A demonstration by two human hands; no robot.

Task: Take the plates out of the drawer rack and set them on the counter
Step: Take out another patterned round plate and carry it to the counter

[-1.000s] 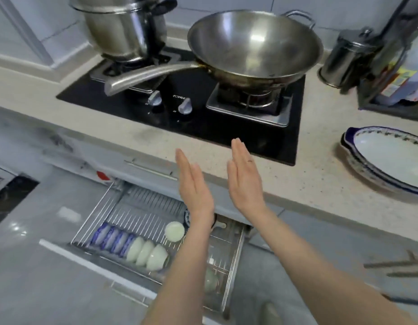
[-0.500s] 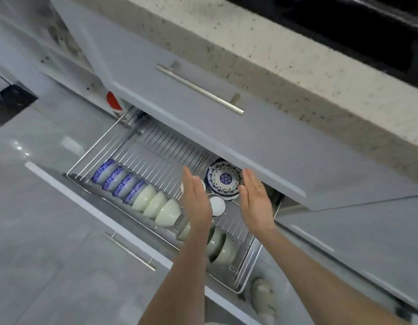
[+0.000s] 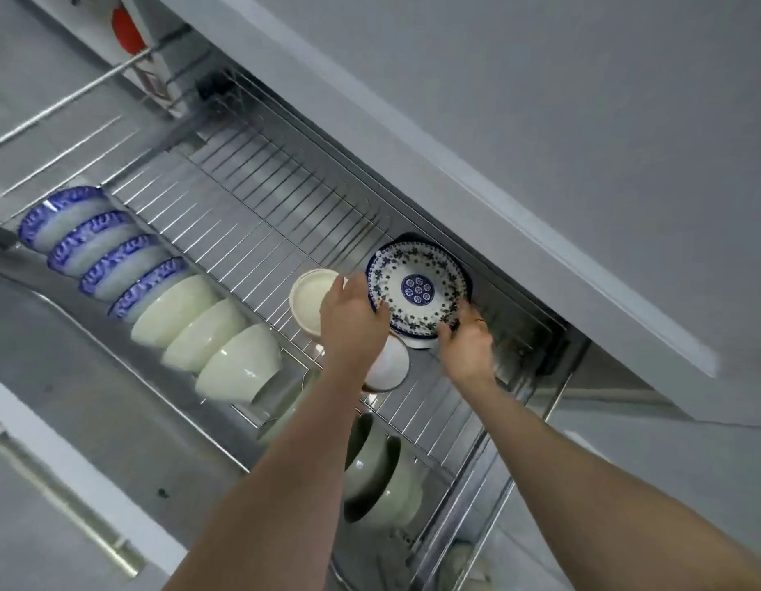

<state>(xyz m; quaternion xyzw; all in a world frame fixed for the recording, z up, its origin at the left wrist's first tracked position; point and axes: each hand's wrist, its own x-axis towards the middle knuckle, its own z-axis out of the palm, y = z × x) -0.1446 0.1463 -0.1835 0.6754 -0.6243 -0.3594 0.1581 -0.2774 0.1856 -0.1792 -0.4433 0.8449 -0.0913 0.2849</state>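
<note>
Got the plate point(image 3: 417, 287)
Hands were flat before; now left hand point(image 3: 353, 317) grips its rim at 8 o'clock, right hand point(image 3: 468, 347) pinches at 5.

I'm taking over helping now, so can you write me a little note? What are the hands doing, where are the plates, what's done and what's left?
The left grip holds the left rim of the blue flowered plate; the right grip holds its lower right rim.
The plate stands at the back right of the drawer rack, with another plate's rim showing behind it.
Done: the drawer is open and the plate is grasped.
Left: lift it out, set it on the counter, which is out of view, then fetch the rest. Leave the bowls.
</note>
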